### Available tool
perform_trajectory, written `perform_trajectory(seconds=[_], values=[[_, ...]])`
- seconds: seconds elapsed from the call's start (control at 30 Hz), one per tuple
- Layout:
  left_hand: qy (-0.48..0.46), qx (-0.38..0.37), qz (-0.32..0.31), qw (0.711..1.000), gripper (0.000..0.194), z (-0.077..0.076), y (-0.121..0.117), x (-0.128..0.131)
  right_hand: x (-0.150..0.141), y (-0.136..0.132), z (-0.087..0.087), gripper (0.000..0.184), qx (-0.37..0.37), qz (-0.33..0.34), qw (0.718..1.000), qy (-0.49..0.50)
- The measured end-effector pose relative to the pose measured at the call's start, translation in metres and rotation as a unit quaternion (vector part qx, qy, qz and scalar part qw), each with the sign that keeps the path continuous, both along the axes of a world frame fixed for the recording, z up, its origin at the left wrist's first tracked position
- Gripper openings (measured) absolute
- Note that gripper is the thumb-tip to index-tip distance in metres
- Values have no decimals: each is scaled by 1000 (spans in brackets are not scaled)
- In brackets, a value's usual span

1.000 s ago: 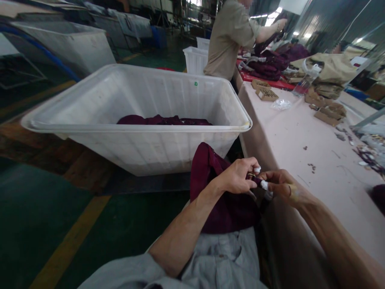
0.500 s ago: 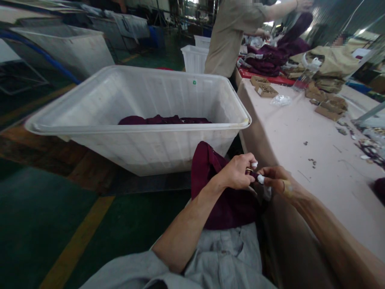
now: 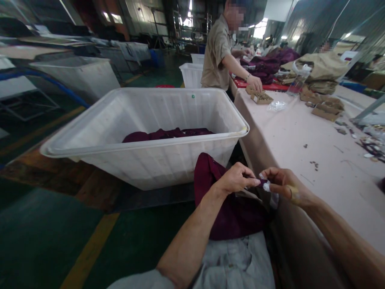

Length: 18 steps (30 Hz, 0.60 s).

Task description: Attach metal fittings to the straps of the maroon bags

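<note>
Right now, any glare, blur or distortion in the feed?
Head view: glare from the bright patch at the back; head view: apparent wide-angle stretch on the white bin; head view: green floor dim, maroon garment low on fold detail; head view: soft detail where left hand and right hand pinch the fabric.

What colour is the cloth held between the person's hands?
The cloth is dark maroon, seen best in the head view.

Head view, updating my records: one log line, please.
left hand: pinching maroon garment; right hand: same garment; white tub: maroon cloth inside
</note>
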<state>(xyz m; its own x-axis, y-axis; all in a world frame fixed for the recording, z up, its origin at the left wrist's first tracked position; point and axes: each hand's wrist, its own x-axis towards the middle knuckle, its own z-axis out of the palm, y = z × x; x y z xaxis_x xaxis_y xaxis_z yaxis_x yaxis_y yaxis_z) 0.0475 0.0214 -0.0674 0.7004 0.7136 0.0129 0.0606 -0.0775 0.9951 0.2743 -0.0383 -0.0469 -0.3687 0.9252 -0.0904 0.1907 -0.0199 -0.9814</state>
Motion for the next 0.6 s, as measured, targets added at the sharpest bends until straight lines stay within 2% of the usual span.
perform_trajectory(seconds=[0.13, 0.3, 0.4, 0.5, 0.6], values=[[-64, -108, 30, 992, 37, 3, 2, -6, 2, 2, 3, 42, -9, 31, 999, -3], [-171, -192, 92, 962, 39, 19, 9, -32, 17, 9, -13, 35, -48, 111, 993, -14], [-239, -183, 155, 941, 41, 33, 11, -49, 23, 11, -25, 32, -20, 139, 989, -50], [-303, -166, 220, 912, 34, 47, 10, -65, 22, 10, -31, 27, 19, 125, 988, -85], [-301, -128, 261, 908, 31, 59, 4, -83, 17, 8, -30, 22, 20, 100, 992, -75]])
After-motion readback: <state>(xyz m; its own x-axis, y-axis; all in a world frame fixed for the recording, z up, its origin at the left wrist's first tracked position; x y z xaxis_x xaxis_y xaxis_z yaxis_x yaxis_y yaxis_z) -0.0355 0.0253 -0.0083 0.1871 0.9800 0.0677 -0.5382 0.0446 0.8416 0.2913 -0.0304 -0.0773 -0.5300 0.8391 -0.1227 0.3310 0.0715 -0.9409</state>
